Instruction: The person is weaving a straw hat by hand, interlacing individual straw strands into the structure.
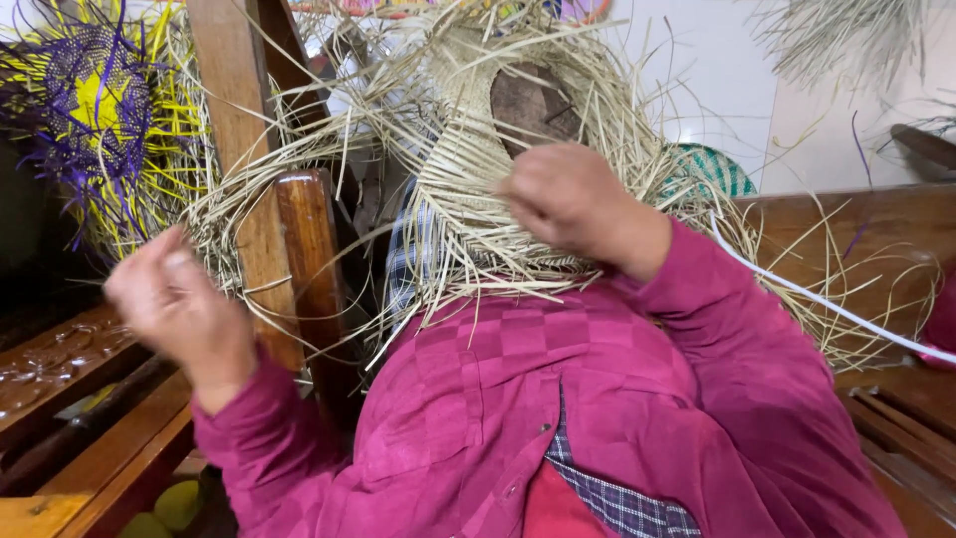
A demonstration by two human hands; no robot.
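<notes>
While weaving: hands [378,259] on straw hat [478,169]

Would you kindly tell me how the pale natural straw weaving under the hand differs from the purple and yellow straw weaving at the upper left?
The pale natural straw weaving is undyed beige; the purple and yellow straw weaving is brightly dyed. The pale one sits at the centre with the right hand on it; the dyed one hangs aside, untouched, above the raised left hand. Both have loose strand ends sticking out.

Magenta checked-weave jacket [597,399] over a blue plaid shirt [617,503].
</notes>
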